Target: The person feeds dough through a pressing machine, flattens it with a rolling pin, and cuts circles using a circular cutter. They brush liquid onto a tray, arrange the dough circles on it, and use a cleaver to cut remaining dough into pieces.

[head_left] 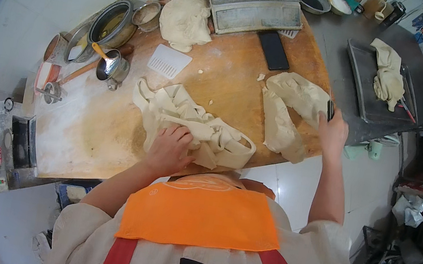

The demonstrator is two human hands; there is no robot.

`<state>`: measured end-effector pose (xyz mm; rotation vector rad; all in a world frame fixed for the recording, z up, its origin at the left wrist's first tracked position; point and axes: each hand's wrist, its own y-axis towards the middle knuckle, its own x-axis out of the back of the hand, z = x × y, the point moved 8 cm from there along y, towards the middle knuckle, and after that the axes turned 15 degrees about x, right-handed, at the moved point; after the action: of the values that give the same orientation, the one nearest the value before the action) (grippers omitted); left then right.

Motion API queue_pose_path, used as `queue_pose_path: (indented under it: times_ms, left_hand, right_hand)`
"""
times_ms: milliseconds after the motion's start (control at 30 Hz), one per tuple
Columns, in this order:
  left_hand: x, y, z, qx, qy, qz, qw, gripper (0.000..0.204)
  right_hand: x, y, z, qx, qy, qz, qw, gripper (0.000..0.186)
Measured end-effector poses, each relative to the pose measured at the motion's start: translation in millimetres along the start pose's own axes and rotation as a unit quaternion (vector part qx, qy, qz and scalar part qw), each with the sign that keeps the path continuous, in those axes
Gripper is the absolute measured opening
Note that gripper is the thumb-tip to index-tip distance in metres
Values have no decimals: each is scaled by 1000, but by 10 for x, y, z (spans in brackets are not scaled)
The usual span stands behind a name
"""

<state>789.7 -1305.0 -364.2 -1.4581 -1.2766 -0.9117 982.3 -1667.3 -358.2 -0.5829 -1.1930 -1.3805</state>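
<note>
My left hand [169, 147] rests with curled fingers on a tangled heap of pale, flat dough strips [206, 131] near the board's front edge. My right hand [333, 131] grips a dark-handled tool [330, 109] at the board's right edge; what its far end is I cannot tell. It is beside two long lumps of dough [282, 124]. Farther back are a white slotted plastic scraper [170, 62], a rounded mound of dough [183, 18] and a black phone [273, 50].
The wooden board [81, 144] carries pots and bowls [111, 26] on the left and a dusty metal box [255, 2] at the back. To the right, a dark tray [359, 84] holds more dough on a grey counter [328, 34]. A metal machine [7, 148] stands at the left edge.
</note>
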Motion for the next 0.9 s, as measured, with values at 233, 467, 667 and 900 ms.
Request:
queue_pose_path:
  times_ms: [233,467,667,900]
  left_hand:
    - [-70,29,211,-11,-24,67,997,63]
    - [-150,-45,212,-35,-26,40,998,71]
    - [-202,-37,274,-24,-23,25,999,74]
    - [-90,70,317,-23,-119,35,992,65]
  right_hand:
    - [-536,707,-772,55,-105,132,984,29]
    - [-1012,1041,-1529,-47,104,244,963,48]
    - [-954,1086,-453,45,13,-35,998,22]
    - [-1902,757,1427,314,-21,68,947,19]
